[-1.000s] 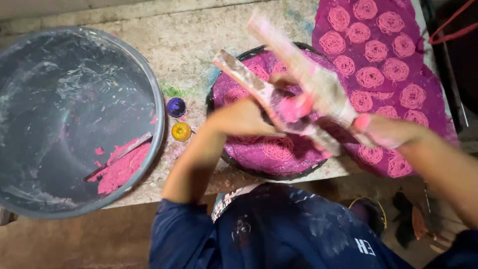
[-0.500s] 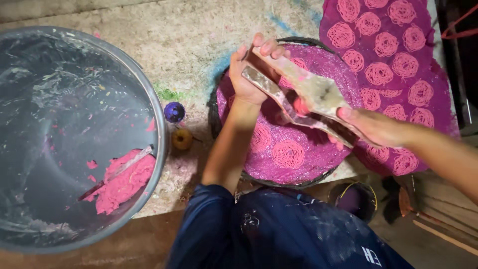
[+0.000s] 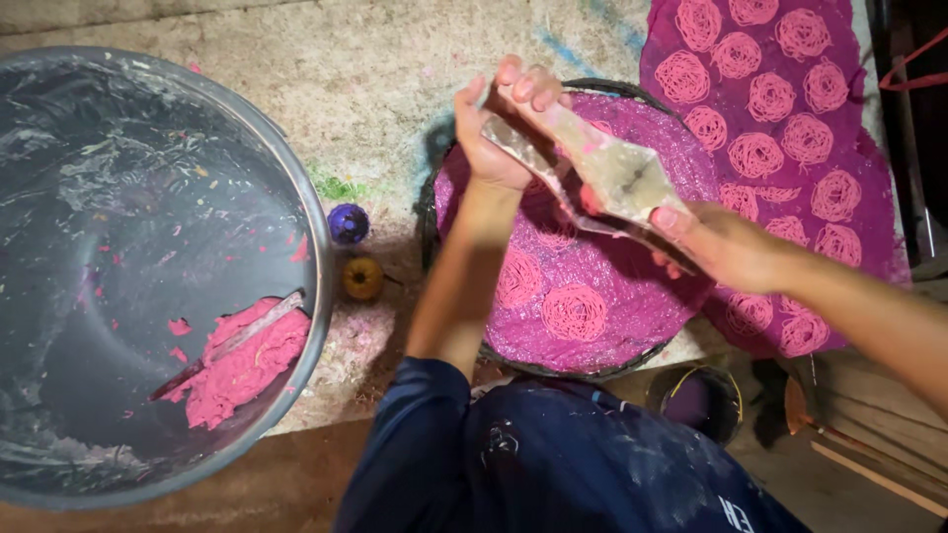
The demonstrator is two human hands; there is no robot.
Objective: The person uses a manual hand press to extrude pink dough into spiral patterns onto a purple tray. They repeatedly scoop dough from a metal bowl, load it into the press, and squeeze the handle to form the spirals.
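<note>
Above the round pink mat, both hands grip a paste-caked tool: left hand pinching its far end, right hand clamped on the near end. Long axis runs diagonally between them; basin sits left.

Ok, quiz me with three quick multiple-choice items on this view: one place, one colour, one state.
1. Where does the pink paste lie?
A. in the grey basin
B. on the round tray
C. on the floor

2. What colour is the small round cap beside the basin?
A. green
B. purple
C. white

3. How is the flat tool held?
A. by one hand
B. lying loose
C. by both hands

Key: 1 A, the paste sits inside the basin; 2 B, it looks purple; 3 C, left hand and right hand grip opposite ends.
</note>
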